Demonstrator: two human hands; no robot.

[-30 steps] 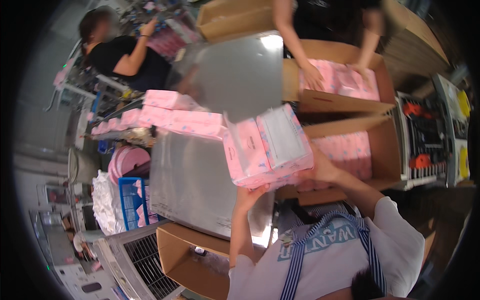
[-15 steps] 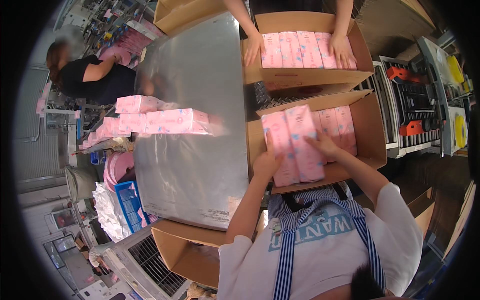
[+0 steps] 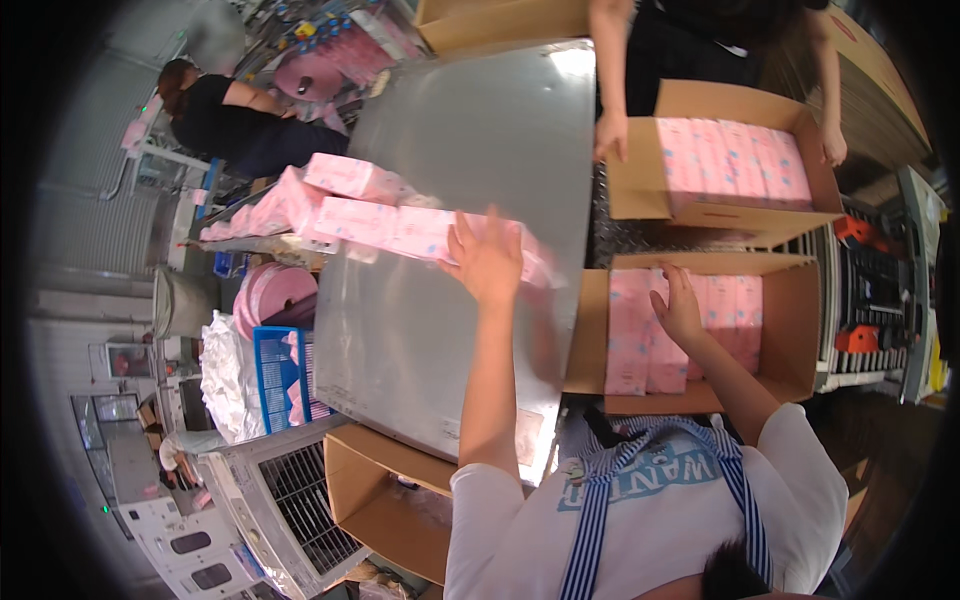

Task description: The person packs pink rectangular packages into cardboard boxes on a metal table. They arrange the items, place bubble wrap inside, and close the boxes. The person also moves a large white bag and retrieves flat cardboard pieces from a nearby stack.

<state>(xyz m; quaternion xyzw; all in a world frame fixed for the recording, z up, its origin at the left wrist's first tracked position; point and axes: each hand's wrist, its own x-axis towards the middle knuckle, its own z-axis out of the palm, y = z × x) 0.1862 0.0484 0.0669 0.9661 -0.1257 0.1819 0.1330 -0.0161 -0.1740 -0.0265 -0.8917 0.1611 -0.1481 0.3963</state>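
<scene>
My left hand [image 3: 487, 262] reaches over the metal table [image 3: 400, 335] with its fingers spread. It lies over the right end of a row of pink, wrapped soft packs [image 3: 360, 218]; whether it touches them I cannot tell. To the right, my right hand [image 3: 682, 308] is at the near cardboard box [image 3: 590, 340], fingers stretched out. Below that hand, pink packs [image 3: 628, 345] stand side by side in the box, reaching from its left wall towards its right. Neither hand grips anything.
Beyond my box stands another cardboard box [image 3: 735, 222] filled with pink packs, a co-worker's hands [image 3: 611, 132] at its sides. A roller conveyor [image 3: 875, 290] runs at the right. Left of the table are a blue crate [image 3: 270, 375] and another person [image 3: 225, 125].
Two packs that both hands held over the near box now sit inside it. My left hand has let go and moved left to the table. The co-worker's hands have moved to their box's sides.
</scene>
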